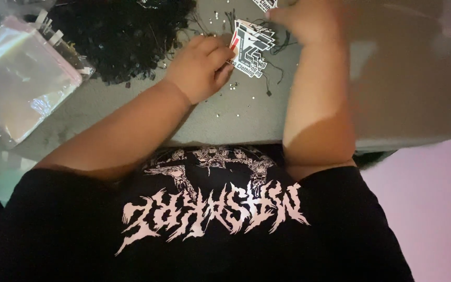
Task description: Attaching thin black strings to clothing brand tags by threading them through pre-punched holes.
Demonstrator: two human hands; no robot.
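Head cam looks down over a black printed T-shirt point(210, 219) at a grey table point(413, 89).

Landmark = stack of printed card tags point(250, 44), white w/ black and a bit of red, lying on the table near the top centre of the view.

- Left hand point(202, 65): just left of the tags, fingers curled inward, fingertips touching the stack's left edge and pinching it there. So it's gripping the tags, not slack.
- Right hand point(309, 18): just above-right of the tags, blurred by motion, partly cut by the frame edge. Fingers bent toward the top corner of the stack; can't tell if it's actually gripping anything.
- Thin black strings point(273, 68): loose, trailing from under the tags to the right and below.
- Small silver pins point(233, 86): scattered on the table just below the tags, a few more above-left.
- Big pile of black strings point(121, 34): well left of the tags, beyond the left hand.
- Clear plastic bags point(19, 78): stacked further left than that pile, at the table's edge.
- One more tag point(265, 4): above the stack, half out of frame.
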